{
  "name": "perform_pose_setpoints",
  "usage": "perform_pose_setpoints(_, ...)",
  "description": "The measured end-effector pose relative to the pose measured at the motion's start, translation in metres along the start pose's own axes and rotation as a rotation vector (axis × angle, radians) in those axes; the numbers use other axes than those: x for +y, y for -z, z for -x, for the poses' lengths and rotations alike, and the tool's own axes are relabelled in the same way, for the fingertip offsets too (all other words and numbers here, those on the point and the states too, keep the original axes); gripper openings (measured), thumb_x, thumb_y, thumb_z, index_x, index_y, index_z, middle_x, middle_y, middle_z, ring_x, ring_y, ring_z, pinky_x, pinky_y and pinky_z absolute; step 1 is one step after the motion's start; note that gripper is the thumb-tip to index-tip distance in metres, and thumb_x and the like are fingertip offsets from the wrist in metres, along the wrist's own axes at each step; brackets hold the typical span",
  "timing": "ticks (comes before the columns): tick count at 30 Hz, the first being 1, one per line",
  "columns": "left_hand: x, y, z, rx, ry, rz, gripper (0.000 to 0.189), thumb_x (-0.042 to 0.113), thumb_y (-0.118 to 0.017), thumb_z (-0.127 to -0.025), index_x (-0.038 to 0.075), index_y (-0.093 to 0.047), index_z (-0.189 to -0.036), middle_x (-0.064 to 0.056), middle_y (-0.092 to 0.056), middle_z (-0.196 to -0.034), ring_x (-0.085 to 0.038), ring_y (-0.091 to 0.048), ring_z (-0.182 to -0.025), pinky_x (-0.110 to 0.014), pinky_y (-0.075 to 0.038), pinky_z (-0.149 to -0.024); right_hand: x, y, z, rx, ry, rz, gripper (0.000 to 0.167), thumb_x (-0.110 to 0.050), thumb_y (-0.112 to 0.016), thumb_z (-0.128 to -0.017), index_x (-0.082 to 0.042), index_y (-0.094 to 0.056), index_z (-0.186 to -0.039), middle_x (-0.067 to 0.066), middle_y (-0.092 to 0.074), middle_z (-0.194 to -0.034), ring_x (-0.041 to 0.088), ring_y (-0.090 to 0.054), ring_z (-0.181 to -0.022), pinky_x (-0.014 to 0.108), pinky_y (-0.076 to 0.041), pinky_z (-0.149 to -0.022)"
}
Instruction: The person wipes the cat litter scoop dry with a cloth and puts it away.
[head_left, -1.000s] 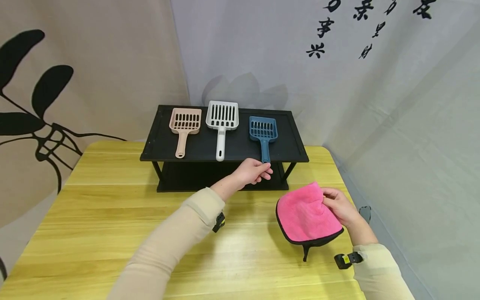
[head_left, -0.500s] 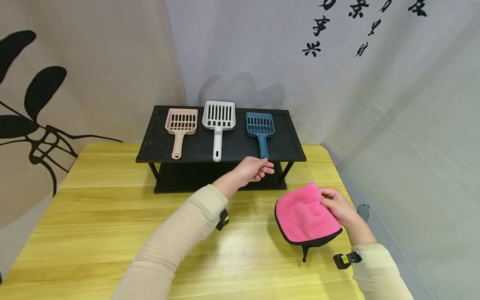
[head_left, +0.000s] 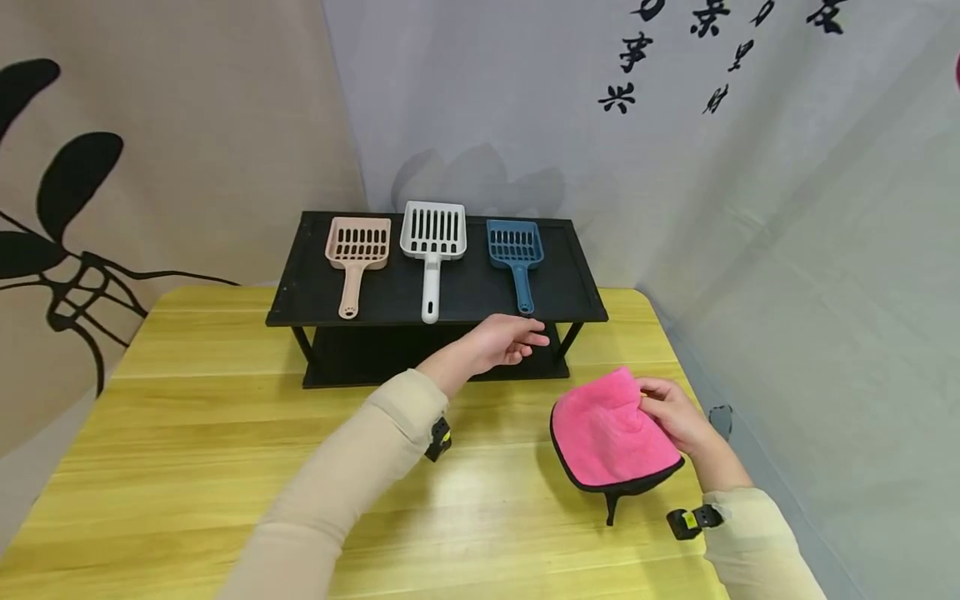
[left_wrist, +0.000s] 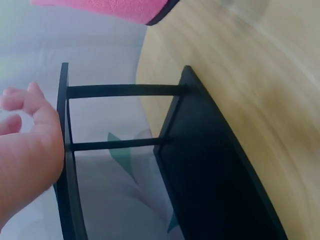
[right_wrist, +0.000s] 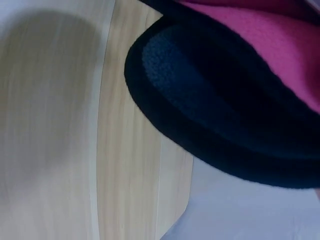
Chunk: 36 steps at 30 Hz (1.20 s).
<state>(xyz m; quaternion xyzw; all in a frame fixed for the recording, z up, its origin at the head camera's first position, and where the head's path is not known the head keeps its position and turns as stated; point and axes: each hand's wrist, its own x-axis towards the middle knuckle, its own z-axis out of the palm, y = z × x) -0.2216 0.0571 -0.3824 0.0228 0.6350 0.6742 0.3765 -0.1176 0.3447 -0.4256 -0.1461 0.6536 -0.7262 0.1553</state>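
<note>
A blue litter scoop (head_left: 517,246) lies on the top of the black two-tier rack (head_left: 382,310), its handle toward me. My left hand (head_left: 497,340) is just below that handle's end, fingers loosely bent with nothing between them. In the left wrist view, the left hand (left_wrist: 30,145) appears beside the edge of the rack's upper board. Off to the right, my right hand (head_left: 675,414) pinches a pink cloth (head_left: 611,433) with a black border, which hangs over the table. The cloth's dark underside (right_wrist: 200,95) fills much of the right wrist view.
A white litter scoop (head_left: 432,242) and a beige litter scoop (head_left: 352,250) lie left of the blue one, handles also toward me. The rack stands at the back of the wooden table (head_left: 187,433). Fabric curtains (head_left: 480,100) hang behind and to the right.
The blue litter scoop has slid farther back on the rack. My left hand has let go of its handle end. The right hand still holds the cloth in about the same place.
</note>
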Motion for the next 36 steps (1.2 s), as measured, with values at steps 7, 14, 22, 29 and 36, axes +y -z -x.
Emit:
perform_pose_setpoints(7,-0.012,0.012,0.021,-0.054,-0.025,-0.16,0.035,0.025,-0.047,-0.098,0.008,-0.055,-0.128,-0.004,-0.066,-0.1,-0.007,-0.054,-0.065,-0.016,-0.043,-0.057,-0.002,0.007,0.006,0.041,-0.024,0.023,0.052,0.012,-0.036,-0.092,-0.025,-0.071,-0.101,-0.012,-0.068,-0.096,0.001,-0.063,-0.079,0.018,-0.052,-0.067)
perform_pose_setpoints(14,-0.041,0.039,0.04,-0.053,-0.042,-0.152,0.035,0.023,-0.046,-0.099,0.006,-0.054,-0.128,-0.009,-0.064,-0.108,-0.01,-0.06,-0.074,-0.019,-0.048,-0.064,-0.009,0.017,0.015,0.2,-0.137,0.235,0.044,0.003,-0.045,-0.093,-0.033,-0.069,-0.093,-0.017,-0.066,-0.091,0.0,-0.062,-0.074,0.019,-0.052,-0.063)
perform_pose_setpoints(22,-0.072,0.078,0.06,0.054,-0.063,-0.142,0.037,0.023,-0.045,-0.099,0.004,-0.052,-0.13,-0.005,-0.064,-0.105,-0.012,-0.06,-0.079,-0.022,-0.049,-0.068,-0.021,0.026,0.009,0.446,-0.232,0.81,0.024,-0.005,-0.054,-0.091,0.004,-0.064,-0.111,0.013,-0.067,-0.1,0.002,-0.059,-0.073,0.023,-0.05,-0.062)
perform_pose_setpoints(29,-0.08,0.091,0.068,0.083,-0.061,-0.113,0.038,0.02,-0.041,-0.1,0.001,-0.049,-0.132,-0.005,-0.064,-0.105,-0.011,-0.059,-0.078,-0.018,-0.047,-0.065,0.002,0.016,-0.01,0.431,-0.193,1.186,0.026,-0.002,-0.056,-0.086,0.003,-0.065,-0.11,0.026,-0.063,-0.109,0.038,-0.06,-0.095,0.047,-0.049,-0.078)
perform_pose_setpoints(36,-0.081,0.095,0.071,0.149,-0.099,-0.168,0.039,0.023,-0.045,-0.099,0.002,-0.05,-0.131,-0.016,-0.062,-0.116,-0.012,-0.061,-0.088,-0.029,-0.053,-0.08,0.024,-0.002,-0.031,0.21,-0.222,1.21,0.032,-0.014,-0.057,-0.092,0.0,-0.061,-0.12,0.022,-0.058,-0.125,0.04,-0.052,-0.118,0.054,-0.042,-0.095)
